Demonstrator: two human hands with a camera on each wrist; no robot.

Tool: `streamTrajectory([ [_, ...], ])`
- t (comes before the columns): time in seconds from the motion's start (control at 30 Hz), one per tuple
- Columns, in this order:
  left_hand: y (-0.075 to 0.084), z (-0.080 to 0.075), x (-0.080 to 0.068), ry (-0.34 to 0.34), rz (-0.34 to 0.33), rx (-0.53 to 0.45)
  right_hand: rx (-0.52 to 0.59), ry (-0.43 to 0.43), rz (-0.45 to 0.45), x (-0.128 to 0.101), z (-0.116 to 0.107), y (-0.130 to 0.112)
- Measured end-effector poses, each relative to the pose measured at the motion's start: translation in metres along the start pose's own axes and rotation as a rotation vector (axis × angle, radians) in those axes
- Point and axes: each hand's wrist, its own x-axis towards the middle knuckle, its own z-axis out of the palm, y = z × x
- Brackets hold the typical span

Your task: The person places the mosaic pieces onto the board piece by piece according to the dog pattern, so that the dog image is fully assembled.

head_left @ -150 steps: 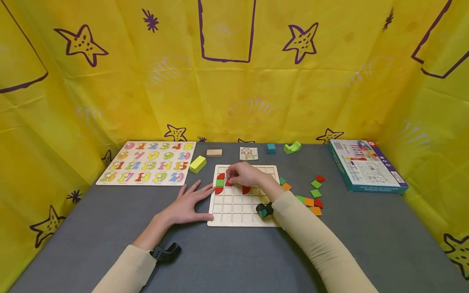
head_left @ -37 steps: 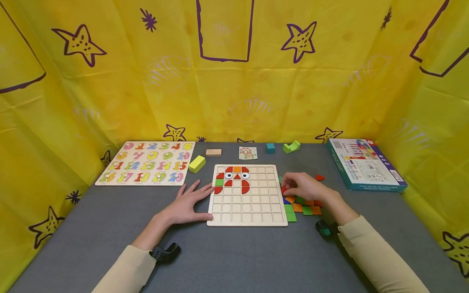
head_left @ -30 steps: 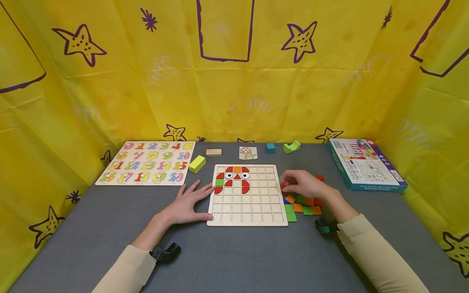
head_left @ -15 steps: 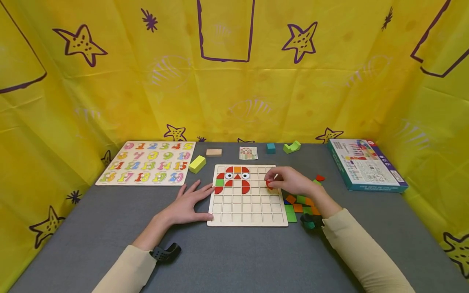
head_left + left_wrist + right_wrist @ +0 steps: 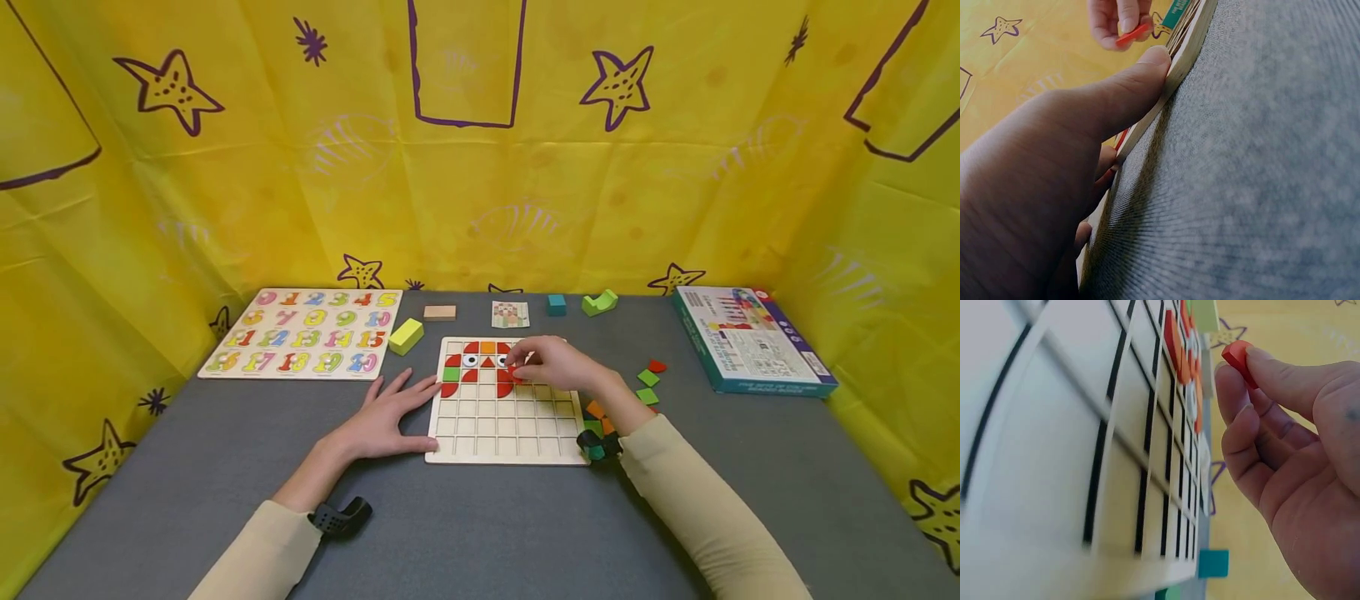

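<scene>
Head: right hand (image 5: 558,364) pinches red tile (image 5: 517,375) above grid board (image 5: 487,427), hiding part of it; left hand (image 5: 378,425), fingers spread, at board's 9 o'clock. Placing step, likely; next calls for aligning, lowering. Picture card (image 5: 510,314) 12 o'clock, loose tiles (image 5: 648,396) 3 o'clock.

Left wrist: left hand touches board edge.

Right wrist: red tile tilted, off the board.

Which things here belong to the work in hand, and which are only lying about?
In use: red piece (right hand pinches it); grid board (left hand touches it); loose pieces beside it; picture card, probably.

Lying about, it seems: number board; yellow block; wooden block; blue block; green block; box.
</scene>
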Motion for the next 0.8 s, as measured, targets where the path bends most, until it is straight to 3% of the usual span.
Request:
streamTrajectory([
  [0.53, -0.001, 0.001, 0.001, -0.009, -0.011, -0.005, -0.040, -0.064, -0.015, 0.042, 0.033, -0.025],
  [0.8, -0.003, 0.002, 0.001, -0.003, -0.007, 0.000, -0.128, -0.086, -0.048, 0.052, 0.047, -0.031],
])
